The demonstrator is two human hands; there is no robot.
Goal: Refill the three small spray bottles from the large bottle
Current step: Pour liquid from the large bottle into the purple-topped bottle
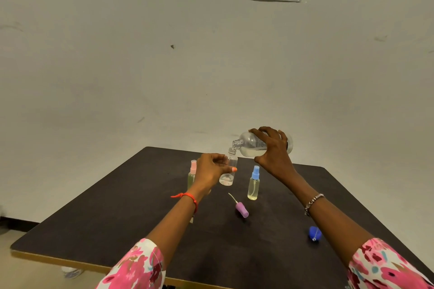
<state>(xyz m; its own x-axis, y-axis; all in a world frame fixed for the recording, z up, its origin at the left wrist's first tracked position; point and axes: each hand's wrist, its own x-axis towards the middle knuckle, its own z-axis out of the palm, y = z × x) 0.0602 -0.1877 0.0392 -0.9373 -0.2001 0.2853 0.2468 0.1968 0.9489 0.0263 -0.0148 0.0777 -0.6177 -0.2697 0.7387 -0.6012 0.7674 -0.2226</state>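
The large bottle [252,145] is held tilted almost level by the right hand [273,150], fingers [256,132] curled over its body. Its neck is set at the mouth of the uncapped small bottle [231,163], which is gripped by the left hand [210,171], fingers wrapped round it. Pink-capped [191,177] and blue-capped [253,186] spray bottles are stood upright on the tabletop [141,230]. A purple spray head [242,209] and a blue cap [314,233] are laid nearer.

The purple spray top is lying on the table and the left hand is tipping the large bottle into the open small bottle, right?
Not quite. The head view shows the right hand tipping the large bottle into the open small bottle; the left hand holds that small bottle. The purple spray top is lying on the table, as you said.
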